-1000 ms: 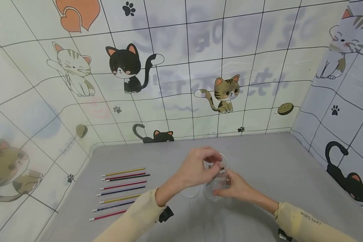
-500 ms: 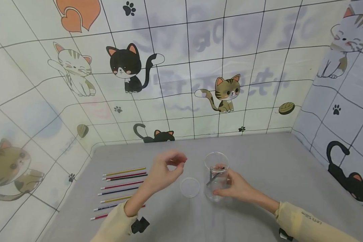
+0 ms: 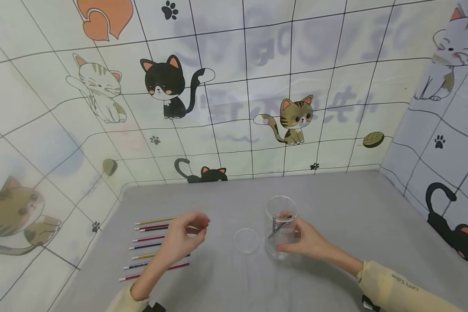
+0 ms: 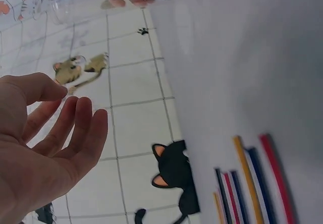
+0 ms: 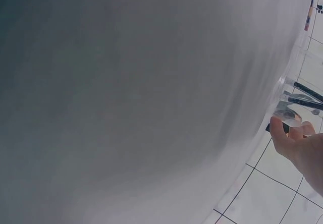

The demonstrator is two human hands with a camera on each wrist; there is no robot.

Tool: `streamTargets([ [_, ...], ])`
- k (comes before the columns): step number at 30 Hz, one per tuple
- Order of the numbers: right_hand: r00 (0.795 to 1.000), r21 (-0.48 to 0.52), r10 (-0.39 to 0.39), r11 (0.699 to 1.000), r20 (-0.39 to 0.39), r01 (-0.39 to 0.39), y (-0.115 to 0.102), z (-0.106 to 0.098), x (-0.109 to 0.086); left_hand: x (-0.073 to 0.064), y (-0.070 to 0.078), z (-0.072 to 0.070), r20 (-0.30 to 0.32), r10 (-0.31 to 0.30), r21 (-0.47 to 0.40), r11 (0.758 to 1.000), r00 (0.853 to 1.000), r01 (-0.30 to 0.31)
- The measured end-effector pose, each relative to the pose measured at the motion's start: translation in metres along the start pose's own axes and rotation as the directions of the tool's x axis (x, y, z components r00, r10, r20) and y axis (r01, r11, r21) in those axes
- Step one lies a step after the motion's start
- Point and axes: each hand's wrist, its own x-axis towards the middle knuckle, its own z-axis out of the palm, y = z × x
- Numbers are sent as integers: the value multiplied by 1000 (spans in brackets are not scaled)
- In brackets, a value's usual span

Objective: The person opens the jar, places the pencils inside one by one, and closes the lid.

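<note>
left hand (image 3: 184,237), moved left, loosely curled, partly hides pencils (image 3: 148,239); right hand (image 3: 307,240) grips jar (image 3: 272,243) beside disc (image 3: 246,241)

- We saw a flat, plain grey tabletop (image 3: 335,203).
- On its left side we counted eight slim pencils (image 3: 145,245) in yellow, red, black and blue, laid roughly parallel, white ends leftward.
- Near its middle lay a clear, flat, round disc (image 3: 246,241).
- Just right of that, a clear cylindrical jar (image 3: 274,243) stood upright.
</note>
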Motion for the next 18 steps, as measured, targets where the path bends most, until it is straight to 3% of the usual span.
streamTargets([
  [7, 1000, 5, -4, 1000, 7, 4, -1, 0, 2, -39, -17, -16, -28, -161, -13, 987, 986, 161],
  [13, 1000, 4, -5, 1000, 10, 5, -1, 0, 2, -66, -34, -23, -66, -244, 28, 969, 967, 247],
  [15, 1000, 3, -3, 1000, 15, 3, -1, 0, 2, -72, -40, -23, -84, -247, 38, 967, 965, 251],
  [18, 1000, 10, -5, 1000, 17, 5, -2, 0, 0, -79, -49, -21, -118, -200, 59, 976, 973, 208],
])
